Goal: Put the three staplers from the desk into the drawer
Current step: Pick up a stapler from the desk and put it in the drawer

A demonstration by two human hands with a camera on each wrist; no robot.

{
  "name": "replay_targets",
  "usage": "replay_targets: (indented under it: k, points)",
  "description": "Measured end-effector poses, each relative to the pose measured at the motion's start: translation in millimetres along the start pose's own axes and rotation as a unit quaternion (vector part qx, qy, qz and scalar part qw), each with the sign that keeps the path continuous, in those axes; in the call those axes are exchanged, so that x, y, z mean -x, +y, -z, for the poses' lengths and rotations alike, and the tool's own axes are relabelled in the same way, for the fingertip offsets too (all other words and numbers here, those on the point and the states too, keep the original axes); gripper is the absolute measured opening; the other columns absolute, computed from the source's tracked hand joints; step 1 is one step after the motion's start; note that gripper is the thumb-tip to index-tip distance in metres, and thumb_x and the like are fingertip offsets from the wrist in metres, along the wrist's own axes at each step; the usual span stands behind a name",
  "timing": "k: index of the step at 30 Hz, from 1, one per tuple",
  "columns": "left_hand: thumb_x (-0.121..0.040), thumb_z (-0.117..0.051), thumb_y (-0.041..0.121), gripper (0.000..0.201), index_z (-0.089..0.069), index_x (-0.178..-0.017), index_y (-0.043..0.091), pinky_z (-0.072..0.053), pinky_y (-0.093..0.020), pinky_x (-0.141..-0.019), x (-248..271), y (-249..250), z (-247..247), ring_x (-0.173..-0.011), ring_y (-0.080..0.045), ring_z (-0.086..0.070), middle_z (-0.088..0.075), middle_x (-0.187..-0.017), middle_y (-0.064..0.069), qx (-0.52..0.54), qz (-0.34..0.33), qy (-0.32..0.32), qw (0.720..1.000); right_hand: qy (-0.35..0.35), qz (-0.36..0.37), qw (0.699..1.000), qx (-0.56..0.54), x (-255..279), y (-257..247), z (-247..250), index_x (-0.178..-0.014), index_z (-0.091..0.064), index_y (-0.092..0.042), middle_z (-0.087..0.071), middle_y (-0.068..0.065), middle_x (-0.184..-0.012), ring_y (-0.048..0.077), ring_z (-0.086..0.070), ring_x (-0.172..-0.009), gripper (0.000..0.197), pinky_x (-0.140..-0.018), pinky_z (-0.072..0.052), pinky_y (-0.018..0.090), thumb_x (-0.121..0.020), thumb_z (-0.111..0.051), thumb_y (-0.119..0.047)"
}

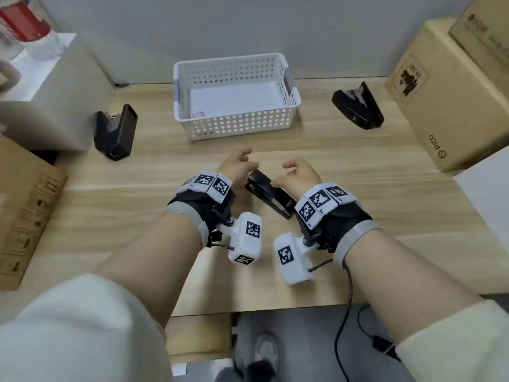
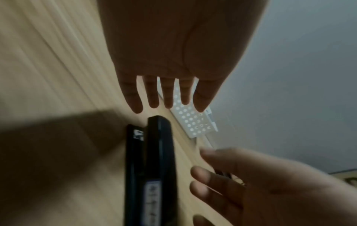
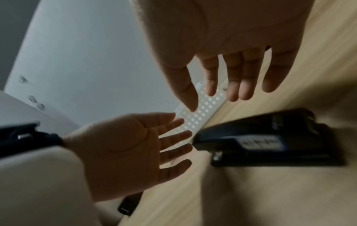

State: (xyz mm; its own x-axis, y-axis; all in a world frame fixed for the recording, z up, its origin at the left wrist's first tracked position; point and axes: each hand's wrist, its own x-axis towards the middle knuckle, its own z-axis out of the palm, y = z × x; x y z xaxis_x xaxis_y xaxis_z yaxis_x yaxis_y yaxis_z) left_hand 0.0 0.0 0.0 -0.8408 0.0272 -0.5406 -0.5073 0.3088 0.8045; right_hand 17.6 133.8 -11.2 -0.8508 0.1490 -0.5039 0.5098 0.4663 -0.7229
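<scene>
Your left hand (image 1: pixel 237 167) and right hand (image 1: pixel 298 175) hover spread, fingers relaxed, flanking the long black stapler (image 1: pixel 271 196) near the wooden desk's (image 1: pixel 358 244) front edge.

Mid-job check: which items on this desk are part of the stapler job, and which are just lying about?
Part of the job:
- middle stapler, between the open left hand and open right hand
- left stapler
- right stapler
No drawer is in view.

Lying about:
- white basket
- cardboard boxes
- red-labelled container
</scene>
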Motion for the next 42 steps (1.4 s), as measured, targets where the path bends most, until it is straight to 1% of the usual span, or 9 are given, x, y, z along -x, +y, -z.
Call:
replay_targets:
  k: [4,6,10,16,22,27,30,37,42]
  points:
    - [-0.095,-0.046,0.019,0.051,-0.035,-0.145,0.017,-0.035,-0.026,-0.091,-9.5,-17.3,1.0,-0.134,-0.023,-0.042,-0.038,-0.15,-0.006,-0.031,0.007,-0.033,0.999,-0.05,-0.007,0.992,0.117,-9.8,13.4,-10.4,-0.133,-0.043,-0.018,-0.049,0.008,-0.136,0.027,-0.055,-0.115,0.066,-0.089,-0.045,0.031,-0.073,-0.071,-0.017]
    - [-0.092,-0.051,0.016,0.049,-0.042,-0.14,0.014,-0.037,-0.03,-0.098,-9.1,-26.2,-0.7,-0.128,-0.025,-0.048,-0.047,-0.143,-0.009,-0.035,0.001,-0.048,0.998,-0.07,0.009,0.983,0.171,-12.1,16.1,-15.7,-0.129,-0.048,-0.018,-0.054,0.008,-0.131,0.027,-0.057,-0.112,0.063,-0.086,-0.045,0.03,-0.071,-0.072,-0.015]
    - [-0.087,-0.059,0.007,0.047,-0.048,-0.133,0.01,-0.043,-0.027,-0.09,-4.5,-41.5,-3.0,-0.102,-0.016,-0.052,-0.055,-0.115,-0.004,-0.009,-0.023,-0.031,0.999,-0.045,0.032,0.975,0.214,-14.7,24.4,-22.3,-0.118,-0.056,-0.02,-0.052,0.008,-0.126,0.028,-0.056,-0.108,0.055,-0.078,-0.044,0.029,-0.067,-0.072,-0.008]
    - [-0.081,-0.066,0.006,0.037,-0.057,-0.116,0.011,-0.044,-0.034,-0.097,10.5,-57.7,-4.1,-0.097,-0.019,-0.057,-0.061,-0.105,-0.005,0.012,-0.016,0.012,1.0,-0.039,0.085,0.96,0.263,-3.3,34.9,-28.0,-0.11,-0.066,-0.02,-0.044,0.005,-0.102,0.032,-0.057,-0.1,0.042,-0.08,-0.049,0.033,-0.071,-0.067,-0.004]
    - [-0.086,-0.062,0.016,0.021,-0.056,-0.105,0.02,-0.049,-0.028,-0.067,40.8,-65.6,3.2,-0.088,-0.017,-0.056,-0.059,-0.113,-0.005,0.095,-0.008,0.0,0.995,-0.052,0.126,0.966,0.218,32.3,35.6,-32.7,-0.104,-0.067,-0.013,-0.07,0.012,-0.103,0.031,-0.063,-0.096,0.033,-0.082,-0.05,0.034,-0.073,-0.067,-0.004]
    - [-0.086,-0.061,0.013,0.009,-0.058,-0.089,0.021,-0.048,-0.015,-0.046,87.8,-67.9,20.6,-0.072,-0.006,-0.053,-0.057,-0.087,0.006,0.215,-0.011,0.0,0.977,-0.049,0.16,0.968,0.188,79.2,27.8,-49.7,-0.114,-0.061,-0.019,-0.069,0.009,-0.107,0.03,-0.062,-0.099,0.045,-0.081,-0.049,0.033,-0.071,-0.07,-0.01]
    - [-0.084,-0.062,0.011,0.02,-0.057,-0.096,0.025,-0.05,-0.018,-0.057,120.6,-84.3,37.0,-0.079,-0.007,-0.056,-0.058,-0.098,0.006,0.24,-0.03,-0.005,0.97,-0.067,0.151,0.971,0.17,111.1,27.1,-73.1,-0.117,-0.059,-0.024,-0.069,0.006,-0.107,0.027,-0.063,-0.097,0.049,-0.08,-0.048,0.031,-0.07,-0.068,-0.016]
    - [-0.087,-0.059,0.02,0.024,-0.053,-0.11,0.026,-0.047,-0.016,-0.058,201.8,-163.2,81.1,-0.075,-0.001,-0.059,-0.059,-0.093,0.011,0.262,-0.022,-0.001,0.965,-0.102,0.129,0.98,0.115,197.2,43.7,-147.1,-0.07,-0.049,-0.03,-0.058,-0.005,-0.074,0.019,-0.055,-0.079,0.024,-0.056,-0.039,0.022,-0.072,-0.069,-0.017]
    - [-0.092,-0.05,0.03,0.009,-0.057,-0.097,0.028,-0.047,-0.019,-0.066,237.8,-247.3,107.4,-0.072,-0.001,-0.064,-0.065,-0.087,0.01,0.329,0.027,0.019,0.944,-0.132,0.106,0.981,0.098,238.4,73.7,-201.0,-0.085,-0.055,-0.019,-0.059,-0.003,-0.08,0.019,-0.056,-0.083,0.022,-0.064,-0.04,0.023,-0.071,-0.071,-0.016]
